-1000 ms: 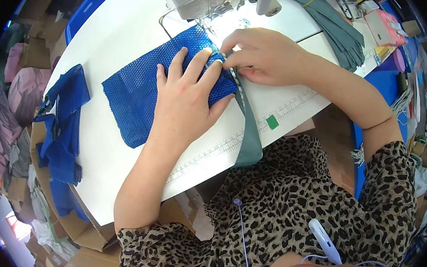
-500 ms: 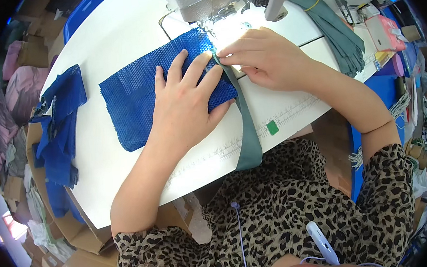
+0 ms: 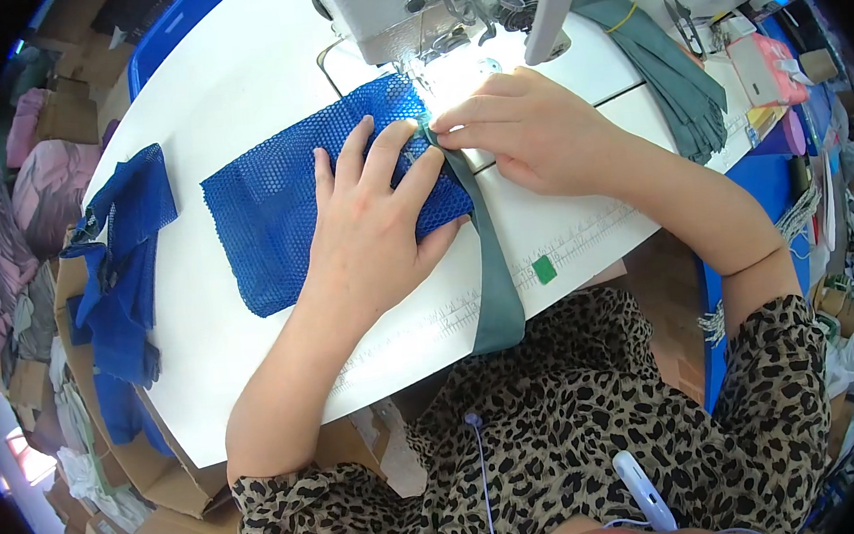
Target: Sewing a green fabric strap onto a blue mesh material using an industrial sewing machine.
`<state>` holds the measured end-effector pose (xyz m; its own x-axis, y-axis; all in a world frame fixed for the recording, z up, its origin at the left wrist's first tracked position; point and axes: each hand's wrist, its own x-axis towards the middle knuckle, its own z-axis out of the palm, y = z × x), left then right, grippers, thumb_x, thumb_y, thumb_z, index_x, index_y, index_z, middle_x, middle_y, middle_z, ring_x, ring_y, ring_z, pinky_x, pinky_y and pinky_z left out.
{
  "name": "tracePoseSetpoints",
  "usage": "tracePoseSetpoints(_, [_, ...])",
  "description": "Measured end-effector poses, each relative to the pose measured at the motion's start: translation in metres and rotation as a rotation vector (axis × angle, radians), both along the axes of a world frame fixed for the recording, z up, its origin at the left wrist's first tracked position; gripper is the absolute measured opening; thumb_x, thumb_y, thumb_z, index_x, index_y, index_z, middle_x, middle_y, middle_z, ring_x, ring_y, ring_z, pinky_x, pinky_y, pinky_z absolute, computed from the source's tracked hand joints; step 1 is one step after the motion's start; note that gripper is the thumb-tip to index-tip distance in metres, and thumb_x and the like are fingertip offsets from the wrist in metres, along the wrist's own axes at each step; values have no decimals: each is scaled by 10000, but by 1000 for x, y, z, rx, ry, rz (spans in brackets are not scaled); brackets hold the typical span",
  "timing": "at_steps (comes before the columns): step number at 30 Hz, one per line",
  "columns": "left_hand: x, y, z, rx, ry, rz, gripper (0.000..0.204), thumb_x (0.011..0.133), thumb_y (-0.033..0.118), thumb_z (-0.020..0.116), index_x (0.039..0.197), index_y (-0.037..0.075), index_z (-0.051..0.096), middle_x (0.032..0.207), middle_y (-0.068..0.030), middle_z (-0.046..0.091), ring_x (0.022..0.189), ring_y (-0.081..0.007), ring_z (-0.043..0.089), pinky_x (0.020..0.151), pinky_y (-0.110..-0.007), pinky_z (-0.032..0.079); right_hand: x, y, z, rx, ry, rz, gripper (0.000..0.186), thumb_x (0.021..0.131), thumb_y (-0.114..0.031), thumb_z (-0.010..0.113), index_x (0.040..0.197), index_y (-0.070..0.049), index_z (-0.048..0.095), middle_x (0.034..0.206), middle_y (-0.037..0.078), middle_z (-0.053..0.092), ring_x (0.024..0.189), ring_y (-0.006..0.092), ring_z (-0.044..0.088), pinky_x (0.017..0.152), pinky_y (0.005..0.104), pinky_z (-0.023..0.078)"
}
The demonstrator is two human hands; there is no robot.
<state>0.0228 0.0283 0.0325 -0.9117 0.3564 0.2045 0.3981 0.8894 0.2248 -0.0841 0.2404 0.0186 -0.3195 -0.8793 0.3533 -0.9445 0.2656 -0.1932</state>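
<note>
My left hand (image 3: 373,216) lies spread over a blue mesh fabric piece (image 3: 268,219), fingertips pressing near its right edge. My right hand (image 3: 542,132) pinches a grey-green strip (image 3: 494,292) at that edge, just before the brightly lit needle area of a white sewing machine (image 3: 377,10). The strip runs down past my left thumb and over the table's front edge. The strip's folded part under my fingertips is partly hidden.
More blue mesh pieces (image 3: 126,271) hang at the table's (image 3: 206,395) left edge above cardboard boxes (image 3: 167,468). A bundle of grey-green strips (image 3: 658,78), scissors (image 3: 684,26) and a pink box (image 3: 768,69) sit on the right. A green square (image 3: 545,269) marks the printed ruler.
My right fingertips have shifted slightly left onto the strip along the mesh's edge. Machine, table and hands all appear a little lower in the picture now.
</note>
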Motion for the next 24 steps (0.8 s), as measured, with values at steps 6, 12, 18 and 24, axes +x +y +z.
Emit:
tracePoseSetpoints(6, [0, -1, -1, 1, -10, -10, 569, 792, 331, 780, 1281, 117, 582, 1401, -162, 432, 1354, -458, 367, 1044, -739, 307, 1, -2, 1, 11, 48, -6, 278, 818, -67, 643, 1088, -108, 694, 1225, -37, 622, 1096, 152, 563, 908, 343, 457])
tracePoseSetpoints(12, [0, -1, -1, 3, -14, -7, 576, 791, 325, 781, 1286, 110, 578, 1403, -165, 424, 1354, -461, 363, 1042, -744, 306, 1, -4, 0, 6, 74, -3, 289, 805, -59, 642, 1087, -103, 687, 1211, -25, 624, 1089, 157, 564, 909, 336, 457])
tracePoseSetpoints(18, [-2, 0, -2, -16, -6, -2, 584, 779, 301, 782, 1286, 103, 571, 1412, -125, 442, 1369, -438, 367, 1063, -708, 299, 0, -6, 0, 7, 61, -5, 293, 796, -44, 629, 1079, -91, 688, 1199, -26, 634, 1100, 166, 566, 895, 339, 463])
tracePoseSetpoints(24, [-3, -1, 0, -28, -11, 6, 586, 768, 285, 786, 1281, 105, 568, 1412, -101, 476, 1385, -414, 374, 1085, -670, 295, -4, -5, -3, -37, 47, 6, 304, 785, -22, 622, 1069, -94, 704, 1194, -21, 644, 1110, 169, 566, 940, 353, 466])
